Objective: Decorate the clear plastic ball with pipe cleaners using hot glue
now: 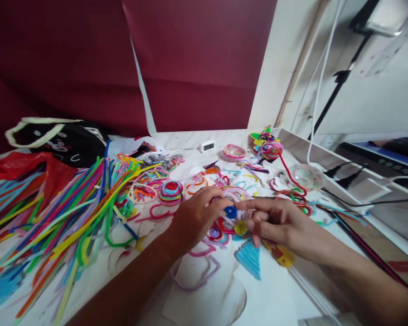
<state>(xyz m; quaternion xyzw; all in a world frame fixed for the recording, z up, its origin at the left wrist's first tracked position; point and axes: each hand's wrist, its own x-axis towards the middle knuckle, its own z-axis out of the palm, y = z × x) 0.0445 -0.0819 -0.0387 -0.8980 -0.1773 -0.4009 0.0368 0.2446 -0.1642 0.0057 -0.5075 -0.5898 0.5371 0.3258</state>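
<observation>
A small blue pipe-cleaner coil (230, 212) is between my two hands above the cluttered middle of the table. My left hand (197, 215) pinches it from the left with thumb and forefinger. From the right, the forefinger of my right hand (280, 222) reaches its edge, with the thumb and other fingers curled in below. Just under these fingers is a yellow coil (240, 227). A purple-centred coil (215, 233) lies below my left fingers. Nearer me is a flat light-blue triangle of pipe cleaner (249, 259), with a yellow piece (283, 256) beside it.
Loose pipe cleaners (78, 213) spread across the left. A striped coiled ball (171, 192), a pink-rimmed clear bowl (234, 152) and a small digital clock (207, 146) stand behind. At right are a clear dome (308, 176), cables and a power adapter (370, 190).
</observation>
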